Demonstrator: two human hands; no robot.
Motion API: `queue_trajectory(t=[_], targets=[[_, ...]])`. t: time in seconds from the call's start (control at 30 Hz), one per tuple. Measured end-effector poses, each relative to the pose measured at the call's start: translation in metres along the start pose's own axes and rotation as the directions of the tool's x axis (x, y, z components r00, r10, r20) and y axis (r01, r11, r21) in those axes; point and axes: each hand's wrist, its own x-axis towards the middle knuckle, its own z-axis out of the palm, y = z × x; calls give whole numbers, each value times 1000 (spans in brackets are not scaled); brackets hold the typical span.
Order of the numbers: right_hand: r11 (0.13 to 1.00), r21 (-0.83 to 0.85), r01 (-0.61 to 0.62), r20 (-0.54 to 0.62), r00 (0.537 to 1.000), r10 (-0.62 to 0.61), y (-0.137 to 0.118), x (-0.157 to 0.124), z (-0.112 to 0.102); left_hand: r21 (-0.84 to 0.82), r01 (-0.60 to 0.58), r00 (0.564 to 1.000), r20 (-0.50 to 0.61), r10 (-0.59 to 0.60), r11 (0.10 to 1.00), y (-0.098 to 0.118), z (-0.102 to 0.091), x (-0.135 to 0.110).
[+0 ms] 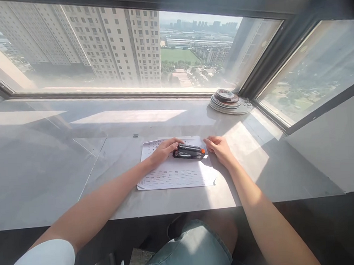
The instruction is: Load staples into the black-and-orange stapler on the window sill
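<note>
A black stapler (190,152) with an orange tip lies over printed paper sheets (176,179) on the windowsill. My left hand (163,151) is at the stapler's left end, thumb and fingers closed on it. Beside the stapler's orange end, my right hand (219,148) has its fingers curled, thumb and fingertips pressed together at the upper right edge of the sheets. Whatever lies between those fingertips is too small to make out. Two short grey strips (136,135), perhaps staples, rest left of the sheets' top edge.
A stack of plates (229,102) stands in the far right corner by the dark window frame (268,60). The pale windowsill (42,167) stretches to both sides, with bright patches of sun. Its front edge runs above my knee (197,242).
</note>
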Motion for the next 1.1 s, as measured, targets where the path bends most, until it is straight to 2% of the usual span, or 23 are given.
queue_trajectory(t=[0.1,0.17,0.3,0.53,0.6,0.63,0.67,0.7,0.77,0.9,1.0,1.1], targets=[[997,-64,42,82,996,-37,-3,0,-2,-25,21,1000,-5,-22,999,-4,-1,1],[997,-59,54,86,995,-48,-4,-1,-3,-35,30,1000,-7,-30,999,-7,-2,2],[999,-10,34,19,999,-34,-2,-4,-2,-58,16,1000,9,-15,998,-11,-3,3],[951,-285,118,-102,983,-153,1,-6,11,-45,-41,999,-17,40,998,-14,-5,5],[903,-421,89,-88,987,-138,-3,-5,20,1,-54,998,-14,54,999,-17,-5,6],[874,-484,26,-101,991,-86,-7,-6,26,37,-64,998,-13,64,997,-19,-4,7],[851,-522,-59,-150,988,-24,-10,-7,32,73,-82,997,-10,83,994,-21,-4,7],[840,-534,-92,-188,982,-13,-13,-10,39,108,-93,995,-17,95,990,-23,-5,8],[828,-548,-117,-240,971,-21,-17,-17,51,168,-102,992,-50,112,980,-27,-6,11],[788,-604,-118,-307,947,-94,-14,-33,66,160,-115,991,-42,124,980,-33,-8,16],[765,-634,-110,-292,950,-106,-9,-37,66,150,-110,992,-46,118,983,-35,-10,17],[811,-575,-107,-285,956,-75,-4,-36,60,116,-100,993,-46,106,988,-36,-10,18]])
